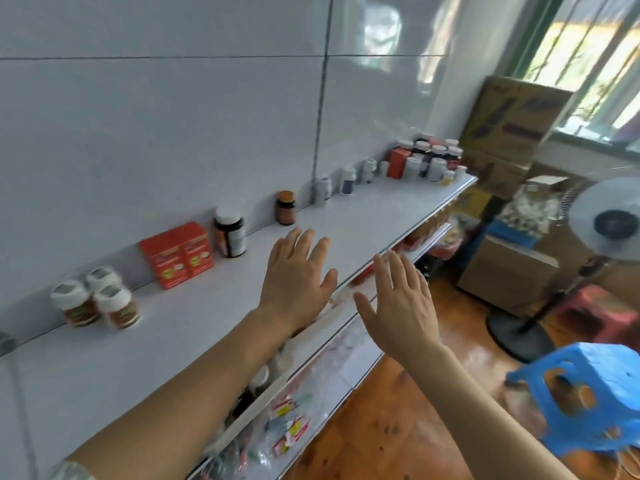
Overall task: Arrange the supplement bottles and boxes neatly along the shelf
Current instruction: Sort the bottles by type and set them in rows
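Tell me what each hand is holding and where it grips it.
Nothing is held: the left hand and right hand are both open and empty above the shelf.

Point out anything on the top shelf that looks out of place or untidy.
Nothing is spilled or tipped over. The bunched bottles and red box crowd the white shelf's far end, while other items stand widely spaced along the wall.

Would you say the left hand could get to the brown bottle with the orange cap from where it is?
Probably yes. The left hand is open and empty over bare shelf, and nothing stands between it and the brown bottle by the wall.
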`<act>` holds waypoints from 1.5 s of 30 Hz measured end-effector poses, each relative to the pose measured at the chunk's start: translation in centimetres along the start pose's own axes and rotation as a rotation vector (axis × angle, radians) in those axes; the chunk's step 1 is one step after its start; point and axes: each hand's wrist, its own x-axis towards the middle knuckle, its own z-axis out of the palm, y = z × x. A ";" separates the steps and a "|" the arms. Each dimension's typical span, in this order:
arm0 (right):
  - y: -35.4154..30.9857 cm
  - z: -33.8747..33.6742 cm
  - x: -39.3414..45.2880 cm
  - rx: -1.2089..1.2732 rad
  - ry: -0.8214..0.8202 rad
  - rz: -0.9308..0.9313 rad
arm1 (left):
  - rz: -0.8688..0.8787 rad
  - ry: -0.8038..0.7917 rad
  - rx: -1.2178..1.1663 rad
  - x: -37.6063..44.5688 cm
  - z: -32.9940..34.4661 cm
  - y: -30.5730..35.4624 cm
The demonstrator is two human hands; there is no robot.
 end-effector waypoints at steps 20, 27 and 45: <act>32.8 3.5 19.9 0.005 0.030 0.180 | 0.151 -0.076 -0.068 31.7 18.0 20.4; 42.0 4.6 28.7 0.037 0.013 0.099 | 0.056 -0.077 -0.063 40.4 22.6 23.6; 53.0 12.3 53.1 0.060 -0.098 -0.183 | -0.095 -0.109 -0.147 61.8 33.8 23.5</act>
